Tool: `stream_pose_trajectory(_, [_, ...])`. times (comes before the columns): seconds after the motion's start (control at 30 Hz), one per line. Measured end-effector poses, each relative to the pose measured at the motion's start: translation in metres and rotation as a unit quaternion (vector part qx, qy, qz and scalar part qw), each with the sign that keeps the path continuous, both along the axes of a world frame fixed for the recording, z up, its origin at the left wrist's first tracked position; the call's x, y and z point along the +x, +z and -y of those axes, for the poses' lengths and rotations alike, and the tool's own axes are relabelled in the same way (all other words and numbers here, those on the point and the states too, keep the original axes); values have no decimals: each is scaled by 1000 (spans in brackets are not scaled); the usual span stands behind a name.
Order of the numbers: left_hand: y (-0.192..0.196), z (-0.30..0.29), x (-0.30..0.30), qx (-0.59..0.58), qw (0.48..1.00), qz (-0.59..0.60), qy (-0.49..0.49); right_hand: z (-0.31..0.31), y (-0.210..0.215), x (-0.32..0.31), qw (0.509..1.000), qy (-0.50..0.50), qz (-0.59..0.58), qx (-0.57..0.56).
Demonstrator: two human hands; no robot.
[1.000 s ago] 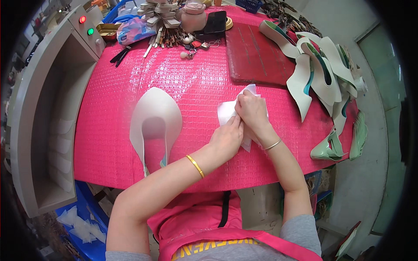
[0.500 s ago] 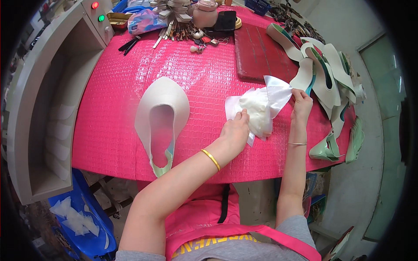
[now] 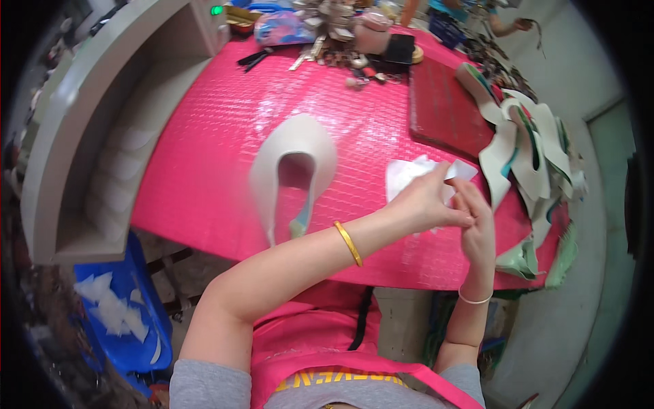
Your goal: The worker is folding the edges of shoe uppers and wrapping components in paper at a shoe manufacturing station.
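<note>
My left hand (image 3: 428,199) and my right hand (image 3: 477,221) meet over a pile of thin white sheets (image 3: 406,176) on the right of the table. My left thumb stretches toward the right hand, apart from the other fingers, whose tips are partly hidden. On my right hand the fingers are bent in close together; what they hold, if anything, does not show. A loose white corner stands up just behind the hands. To the left lies a white, pointed shoe upper (image 3: 310,140) with an open middle and a green heel edge; my left forearm passes by its near end.
A dark red board (image 3: 446,109) lies far right, beside a heap of white and green shoe uppers (image 3: 528,146). A grey machine box (image 3: 44,184) stands left, with a blue bin (image 3: 151,327) of white scraps below. Tools and a phone (image 3: 398,52) line the back; another person's hand (image 3: 523,24) shows.
My left hand has moved right, off the pile to my right hand. My right hand has come lower. The view has turned, so the table appears shifted right.
</note>
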State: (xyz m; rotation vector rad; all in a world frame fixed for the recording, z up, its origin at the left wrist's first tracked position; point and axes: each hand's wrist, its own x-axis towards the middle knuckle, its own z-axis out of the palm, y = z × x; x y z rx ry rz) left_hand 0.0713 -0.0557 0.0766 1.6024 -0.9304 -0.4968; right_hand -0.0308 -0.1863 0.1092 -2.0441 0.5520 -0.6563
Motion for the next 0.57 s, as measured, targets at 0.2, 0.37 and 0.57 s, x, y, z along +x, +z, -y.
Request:
stream_pose_trajectory(0.2, [11,-78,28,-10,987,-139,79,-58,1,41,958,70,182,-212])
stream_pose_trajectory(0.37, [2,-136,112,87,957,-164,222,-45,-36,24,951,223,6,214])
stream_pose_trajectory(0.57, [-67,-167,167,321,930,149,96,-41,-50,12,893,161,81,413])
